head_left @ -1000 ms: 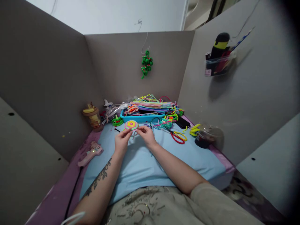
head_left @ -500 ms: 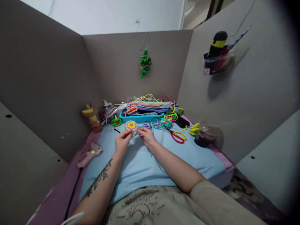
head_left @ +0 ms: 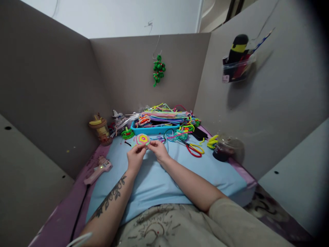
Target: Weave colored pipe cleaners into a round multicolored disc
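Firm rim, light touch

The left hand [head_left: 136, 155] pinches the near edge of the striped disc [head_left: 142, 139] over the blue cloth [head_left: 156, 183]; the right hand [head_left: 158, 151] seems to pinch its right edge. Light, steady pressure should avoid flattening it.

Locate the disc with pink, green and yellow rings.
In the head view, the disc is left of centre, in the left hand, with the right hand at its edge, nearer than the blue rectangular tray.
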Demonstrator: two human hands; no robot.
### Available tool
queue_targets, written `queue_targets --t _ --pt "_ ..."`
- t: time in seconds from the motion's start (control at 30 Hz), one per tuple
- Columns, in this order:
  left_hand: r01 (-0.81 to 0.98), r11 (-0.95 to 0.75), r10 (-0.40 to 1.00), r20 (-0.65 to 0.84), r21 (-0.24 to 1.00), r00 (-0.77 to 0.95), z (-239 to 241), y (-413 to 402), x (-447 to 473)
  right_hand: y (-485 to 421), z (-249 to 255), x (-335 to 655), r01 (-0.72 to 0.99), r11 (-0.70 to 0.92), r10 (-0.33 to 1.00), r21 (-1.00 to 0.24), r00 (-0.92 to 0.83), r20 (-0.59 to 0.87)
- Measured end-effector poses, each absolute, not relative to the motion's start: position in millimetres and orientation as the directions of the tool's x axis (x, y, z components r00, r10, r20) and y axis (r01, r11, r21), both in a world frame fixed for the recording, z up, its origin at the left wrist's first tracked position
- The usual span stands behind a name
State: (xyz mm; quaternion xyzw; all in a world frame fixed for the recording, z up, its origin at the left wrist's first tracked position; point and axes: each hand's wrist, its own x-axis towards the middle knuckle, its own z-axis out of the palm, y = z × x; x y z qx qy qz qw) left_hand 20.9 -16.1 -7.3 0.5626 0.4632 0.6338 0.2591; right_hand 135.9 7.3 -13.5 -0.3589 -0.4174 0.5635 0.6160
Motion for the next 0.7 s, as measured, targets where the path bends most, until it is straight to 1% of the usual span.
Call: queue_targets --t 0.27,0.47,0.57,0.7 --pt "0.177 -0.414 0.871 0.445 0.893 -0.209 -5 -14 19 10 -14 141 -0.441 0.001 1.0 -0.898 0.012 -0.005" --pt "0.105 -0.383 0.898 0.397 0.918 -0.188 -4 -12 17 11 -13 145 -0.444 -0.049 0.997 -0.894 0.03 -0.07" --pt "0.039 -0.383 0.908 0.384 0.923 -0.166 -6 -9 16 11 -10 147 -0.433 -0.065 0.997 -0.899 0.004 -0.074" --pt "-0.035 -0.342 0.931 0.334 0.939 -0.149 -9 -5 14 13 -9 149 -0.428 -0.093 0.996 -0.899 -0.033 -0.088"
